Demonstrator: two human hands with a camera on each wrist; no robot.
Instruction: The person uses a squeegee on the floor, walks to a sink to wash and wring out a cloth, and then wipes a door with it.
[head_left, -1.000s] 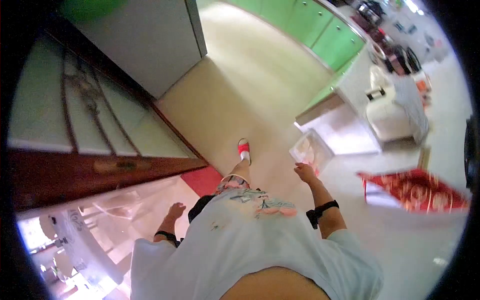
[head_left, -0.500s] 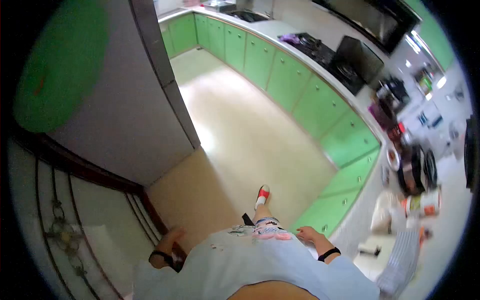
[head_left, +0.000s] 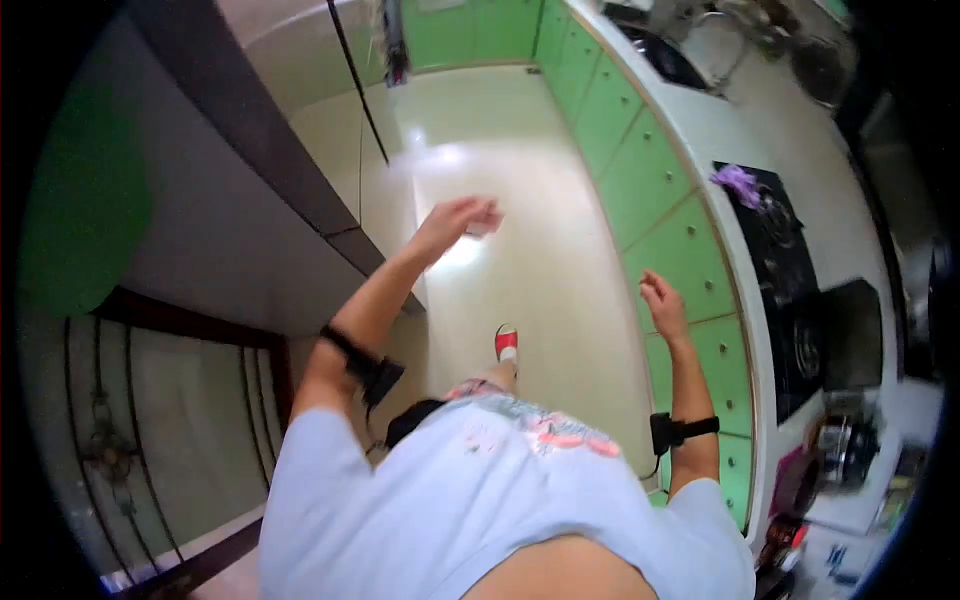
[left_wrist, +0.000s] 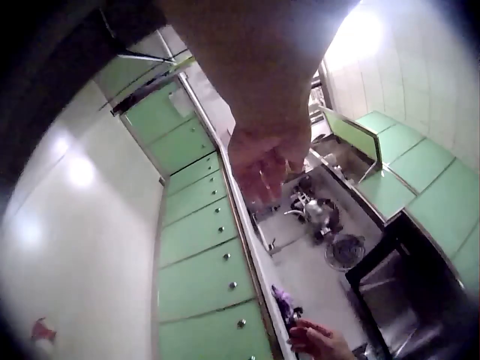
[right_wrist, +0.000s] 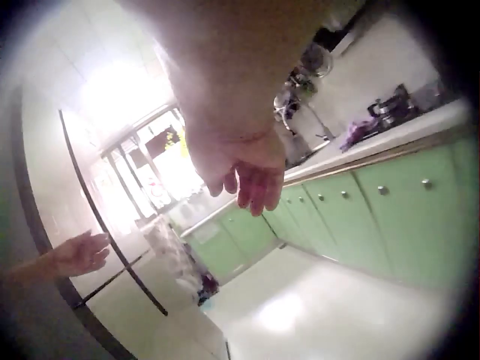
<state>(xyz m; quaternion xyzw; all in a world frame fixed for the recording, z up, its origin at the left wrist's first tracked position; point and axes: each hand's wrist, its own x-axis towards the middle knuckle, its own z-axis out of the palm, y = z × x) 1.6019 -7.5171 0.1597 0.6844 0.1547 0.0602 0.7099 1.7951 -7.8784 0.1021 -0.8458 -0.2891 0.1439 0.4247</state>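
My left hand (head_left: 458,225) is raised in front of me over the pale floor, its fingers loosely bent and nothing in them. Lower and to the right, my right hand (head_left: 664,303) hangs beside the green cabinet doors (head_left: 675,245), also holding nothing. Its fingers dangle in a slack curl in the right wrist view, where the left hand (right_wrist: 79,253) shows at the left before a pale panelled surface. Each forearm wears a black strap with a small camera.
A white counter (head_left: 690,130) runs along the right, bearing a sink (head_left: 665,58), a black stove (head_left: 775,250) and a purple cloth (head_left: 738,184). At the left stand a grey panel (head_left: 220,200) and a door with metal bars (head_left: 140,450). A foot in a red slipper (head_left: 507,342) is on the floor.
The person has walked further into the kitchen, and the stove and sink are nearer. My left hand has swung up and forward from beside the body; the right arm now reaches further forward.
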